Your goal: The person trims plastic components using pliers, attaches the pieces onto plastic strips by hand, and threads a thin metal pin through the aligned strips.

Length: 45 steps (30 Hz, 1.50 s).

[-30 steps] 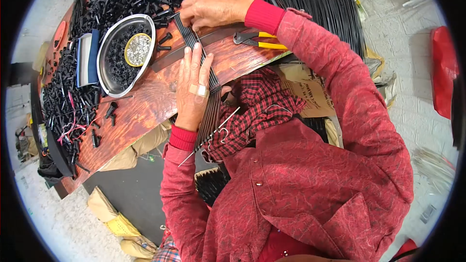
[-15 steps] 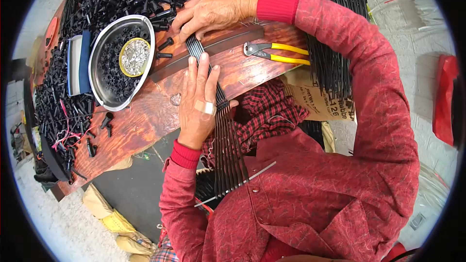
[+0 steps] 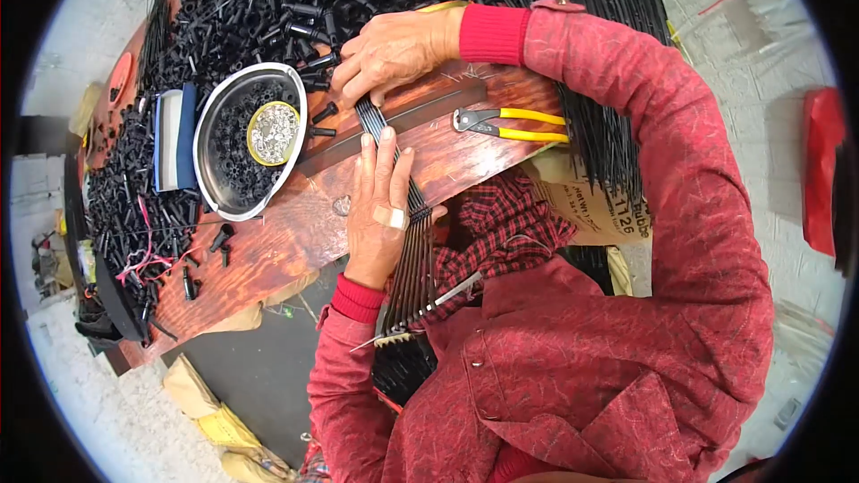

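A flat bundle of thin black strands (image 3: 410,259) runs from the bench edge down towards my lap, its lower ends fanned out along a thin pale rod (image 3: 434,306). My left hand (image 3: 380,213), a plaster on its back, lies across the bundle, fingers straight along it and thumb showing on the other side. At the bundle's upper end, my right hand (image 3: 391,55) has its fingers curled and closed around the strand tips, which are partly hidden. Beneath the strands a dark bar (image 3: 438,107) lies on the reddish wooden bench (image 3: 259,259).
Yellow-handled pincers (image 3: 510,123) lie right of my hands. On the left, a metal tray (image 3: 204,174) holds black nuts and a round tin (image 3: 272,132) of small silvery pieces. Black tubular parts (image 3: 268,0) are heaped behind. Long black rods (image 3: 604,0) lie at right.
The view has shifted slightly. The bundle's lower end and its pale rod have swung up and left, away from my torso. Both hands keep their hold.
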Motion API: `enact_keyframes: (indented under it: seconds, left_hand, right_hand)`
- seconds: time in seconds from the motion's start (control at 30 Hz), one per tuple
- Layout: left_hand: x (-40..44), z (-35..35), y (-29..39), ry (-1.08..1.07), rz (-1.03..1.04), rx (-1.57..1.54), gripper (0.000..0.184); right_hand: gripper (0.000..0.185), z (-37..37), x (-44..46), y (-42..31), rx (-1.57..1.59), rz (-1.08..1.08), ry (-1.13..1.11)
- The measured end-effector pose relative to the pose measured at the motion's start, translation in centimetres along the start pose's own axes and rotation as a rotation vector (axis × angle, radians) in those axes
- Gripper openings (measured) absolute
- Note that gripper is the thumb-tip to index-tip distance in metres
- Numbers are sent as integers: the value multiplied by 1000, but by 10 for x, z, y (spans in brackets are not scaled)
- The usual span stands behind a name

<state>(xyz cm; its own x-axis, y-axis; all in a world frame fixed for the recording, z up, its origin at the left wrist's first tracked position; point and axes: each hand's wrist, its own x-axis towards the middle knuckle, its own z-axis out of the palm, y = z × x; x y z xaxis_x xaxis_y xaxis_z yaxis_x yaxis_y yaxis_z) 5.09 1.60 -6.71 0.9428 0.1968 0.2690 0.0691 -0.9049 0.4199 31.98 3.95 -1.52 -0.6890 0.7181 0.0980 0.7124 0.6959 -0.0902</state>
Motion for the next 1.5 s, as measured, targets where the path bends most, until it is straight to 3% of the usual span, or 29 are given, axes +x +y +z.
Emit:
enact_keyframes:
  seconds: [0.13,0.23,0.3,0.4,0.5,0.6,0.73,0.8,0.87,0.93,1.13,1.5]
  left_hand:
    - [-2,-3,4,-3,-1,11,96]
    - [-3,-7,9,9,-2,17,99]
    - [-4,-8,13,37,7,34,96]
    - [-10,-3,10,16,31,95,94]
    - [-11,-3,7,-7,43,146,89]
    - [-8,-5,7,-8,37,139,89]
    - [-2,-6,4,-10,41,110,91]
    - [-2,-4,0,11,51,95,93]
    - [-1,-9,4,-21,26,43,97]
    - [0,-8,2,-2,29,55,99]
    - [2,-7,-1,-16,26,57,99]
    - [3,-7,1,-24,2,79,99]
  right_hand:
    - [42,-11,-4,-16,-4,46,-5]
    - [44,-12,-12,-29,-50,125,115]
    - [38,-7,-15,-37,-92,178,311]
    - [42,14,-8,-50,-2,107,394]
    - [43,51,-11,-65,46,158,366]
    - [48,55,-9,-66,127,187,375]
    - [41,45,-8,-61,171,223,361]
    - [40,37,-11,-51,170,251,524]
    - [34,14,-22,-49,301,419,557]
    - [27,14,-41,-29,184,557,594]
    - [15,12,-78,-19,9,778,258]
    - [14,20,-72,-13,6,904,244]
